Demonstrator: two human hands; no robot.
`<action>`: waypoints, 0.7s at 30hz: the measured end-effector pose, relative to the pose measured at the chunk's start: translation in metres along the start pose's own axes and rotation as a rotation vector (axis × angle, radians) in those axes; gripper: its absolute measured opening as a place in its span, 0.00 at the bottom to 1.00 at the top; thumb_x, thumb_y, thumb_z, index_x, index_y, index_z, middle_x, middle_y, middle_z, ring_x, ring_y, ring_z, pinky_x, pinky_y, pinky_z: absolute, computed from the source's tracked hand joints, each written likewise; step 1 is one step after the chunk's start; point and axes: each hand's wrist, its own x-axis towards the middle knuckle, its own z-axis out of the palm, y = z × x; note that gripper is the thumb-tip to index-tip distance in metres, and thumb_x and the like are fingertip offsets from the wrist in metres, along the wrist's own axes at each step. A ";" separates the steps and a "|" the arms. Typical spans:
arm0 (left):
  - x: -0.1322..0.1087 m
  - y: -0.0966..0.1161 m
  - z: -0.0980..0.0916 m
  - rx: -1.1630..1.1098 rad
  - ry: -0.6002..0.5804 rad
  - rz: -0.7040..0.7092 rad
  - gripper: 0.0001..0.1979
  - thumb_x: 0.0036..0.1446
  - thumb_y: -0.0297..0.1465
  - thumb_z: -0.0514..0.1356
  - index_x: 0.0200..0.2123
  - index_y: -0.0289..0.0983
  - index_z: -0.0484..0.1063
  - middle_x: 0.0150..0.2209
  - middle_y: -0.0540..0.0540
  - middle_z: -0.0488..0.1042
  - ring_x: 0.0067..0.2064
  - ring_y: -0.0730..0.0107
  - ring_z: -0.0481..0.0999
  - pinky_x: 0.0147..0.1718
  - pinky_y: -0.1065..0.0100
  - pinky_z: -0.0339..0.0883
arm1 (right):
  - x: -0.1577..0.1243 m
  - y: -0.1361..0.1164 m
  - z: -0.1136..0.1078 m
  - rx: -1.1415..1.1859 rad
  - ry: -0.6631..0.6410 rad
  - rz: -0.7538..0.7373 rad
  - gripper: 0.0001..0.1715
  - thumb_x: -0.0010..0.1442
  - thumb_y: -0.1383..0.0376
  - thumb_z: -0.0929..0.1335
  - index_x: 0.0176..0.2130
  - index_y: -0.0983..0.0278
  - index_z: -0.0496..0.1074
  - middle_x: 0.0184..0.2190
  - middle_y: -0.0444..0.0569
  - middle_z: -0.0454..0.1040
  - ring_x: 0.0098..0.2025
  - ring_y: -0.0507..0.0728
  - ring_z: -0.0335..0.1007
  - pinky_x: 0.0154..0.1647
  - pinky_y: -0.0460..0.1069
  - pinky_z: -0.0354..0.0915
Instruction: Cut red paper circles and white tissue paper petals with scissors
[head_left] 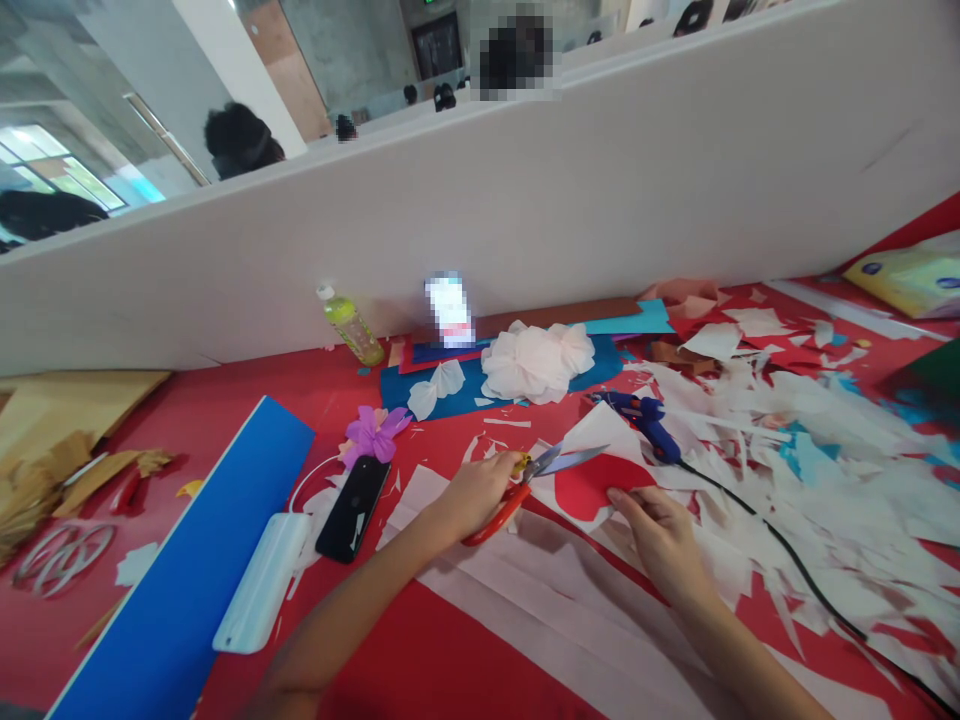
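Note:
My left hand is closed around the red handles of a pair of scissors, whose blades point right and lie over a piece of red paper. My right hand pinches the lower right edge of that red paper, fingers pressed together. A sheet of white tissue paper lies under and behind the red piece. Both hands rest low over the red table.
A blue glue gun with a black cord lies just behind the paper. A white paper flower, a purple flower, a black phone, a white power bank, a blue sheet, a green bottle. Paper scraps cover the right side. A white partition stands behind.

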 end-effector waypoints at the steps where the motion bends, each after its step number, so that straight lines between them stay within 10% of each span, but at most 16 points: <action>1: 0.000 0.000 0.000 0.000 0.000 -0.001 0.20 0.56 0.28 0.54 0.52 0.37 0.57 0.50 0.41 0.69 0.47 0.58 0.73 0.43 0.61 0.65 | 0.000 0.000 0.000 0.002 -0.005 0.005 0.21 0.45 0.50 0.69 0.15 0.61 0.62 0.13 0.42 0.59 0.17 0.50 0.52 0.15 0.46 0.50; 21: -0.004 0.000 -0.009 0.112 -0.058 -0.047 0.12 0.60 0.28 0.50 0.47 0.35 0.62 0.43 0.41 0.73 0.42 0.58 0.75 0.39 0.64 0.65 | 0.001 -0.002 0.001 -0.011 -0.034 0.032 0.22 0.43 0.50 0.69 0.14 0.61 0.60 0.13 0.40 0.56 0.17 0.50 0.50 0.16 0.46 0.49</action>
